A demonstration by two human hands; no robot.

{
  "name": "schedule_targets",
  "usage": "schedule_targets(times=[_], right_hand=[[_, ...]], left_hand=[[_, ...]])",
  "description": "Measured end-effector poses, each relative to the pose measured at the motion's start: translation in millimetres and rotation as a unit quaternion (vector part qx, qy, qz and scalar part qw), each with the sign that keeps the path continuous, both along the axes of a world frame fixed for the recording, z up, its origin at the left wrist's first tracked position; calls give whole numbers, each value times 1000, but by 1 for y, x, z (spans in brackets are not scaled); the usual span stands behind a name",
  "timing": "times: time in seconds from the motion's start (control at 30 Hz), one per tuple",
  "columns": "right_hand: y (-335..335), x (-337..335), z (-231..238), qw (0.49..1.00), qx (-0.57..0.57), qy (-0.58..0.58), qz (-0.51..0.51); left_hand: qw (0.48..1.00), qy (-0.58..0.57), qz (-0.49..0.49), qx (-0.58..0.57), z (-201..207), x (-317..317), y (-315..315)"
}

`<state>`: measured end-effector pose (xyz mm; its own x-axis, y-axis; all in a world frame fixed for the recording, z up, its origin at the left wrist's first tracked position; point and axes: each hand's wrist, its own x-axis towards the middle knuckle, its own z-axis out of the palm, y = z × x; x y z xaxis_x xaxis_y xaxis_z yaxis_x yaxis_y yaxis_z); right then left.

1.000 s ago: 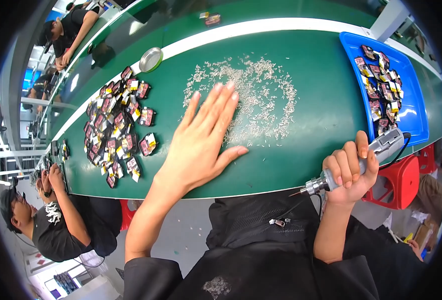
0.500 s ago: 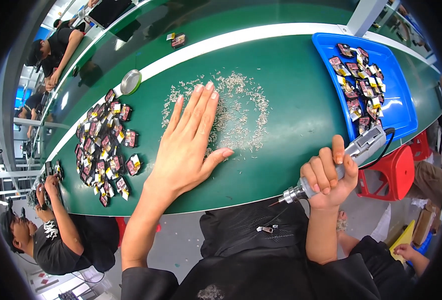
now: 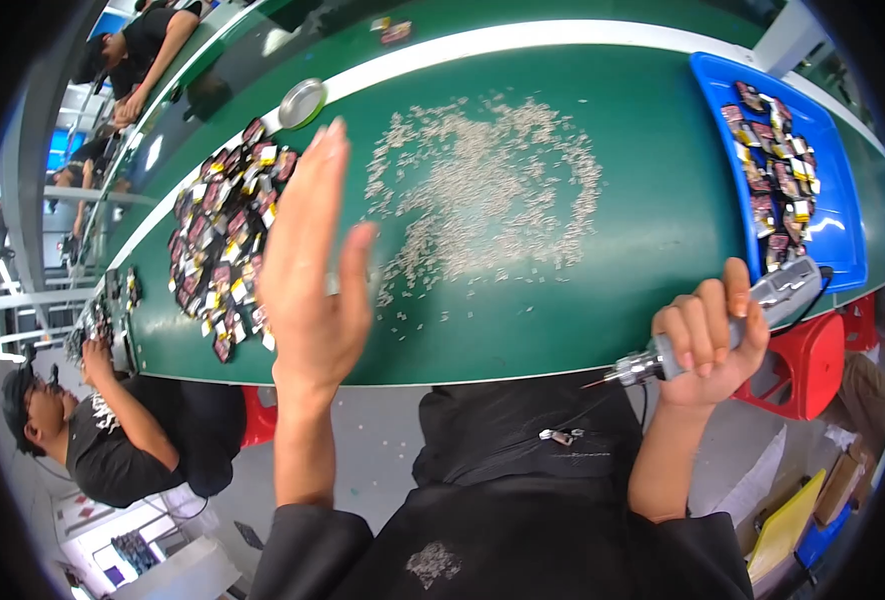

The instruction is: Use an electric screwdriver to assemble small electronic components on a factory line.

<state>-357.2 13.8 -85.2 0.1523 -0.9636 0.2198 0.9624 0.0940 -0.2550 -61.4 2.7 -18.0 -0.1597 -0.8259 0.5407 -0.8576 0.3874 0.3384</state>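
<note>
My left hand [image 3: 313, 250] is raised over the green table [image 3: 653, 180], fingers stretched out and thumb apart, holding nothing. To its right, many tiny silvery screws [image 3: 483, 180] lie scattered in a broad patch. Left of the hand, and partly hidden by it, is a heap of small black modules [image 3: 213, 240] with yellow, white and reddish parts. My right hand [image 3: 708, 340] is closed around a grey electric screwdriver [image 3: 788, 290] at the table's near edge. Its thin bit [image 3: 598, 383] points left, touching nothing.
A blue tray [image 3: 845, 200] holding more modules stands at the right. Behind the heap sits a round metal dish [image 3: 303, 103]. One co-worker [image 3: 113, 430] works at the left, another [image 3: 153, 55] across the table. A red stool [image 3: 808, 365] stands below the tray.
My left hand has lifted off the screws, moved left and turned edge-on. The screws it covered now show. The whole view has shifted; my right hand keeps its grip on the screwdriver.
</note>
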Motion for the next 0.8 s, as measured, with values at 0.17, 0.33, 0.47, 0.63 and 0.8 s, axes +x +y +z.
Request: schedule_targets(times=[0.17, 0.33, 0.47, 0.63, 0.8], right_hand=[[-1, 3, 0, 1000, -4, -7, 3], [-2, 7, 0, 1000, -1, -16, 5], [-7, 8, 0, 1000, -4, -16, 9], [-9, 10, 2, 1000, -4, -20, 3], [-2, 6, 3, 999, -24, -17, -16]], left_hand=[[994, 44, 104, 6, -14, 27, 52], [996, 0, 66, 62, -39, 27, 77], [994, -53, 62, 73, -37, 20, 74], [991, -120, -1, 58, -38, 28, 65], [976, -197, -78, 49, -30, 33, 67]])
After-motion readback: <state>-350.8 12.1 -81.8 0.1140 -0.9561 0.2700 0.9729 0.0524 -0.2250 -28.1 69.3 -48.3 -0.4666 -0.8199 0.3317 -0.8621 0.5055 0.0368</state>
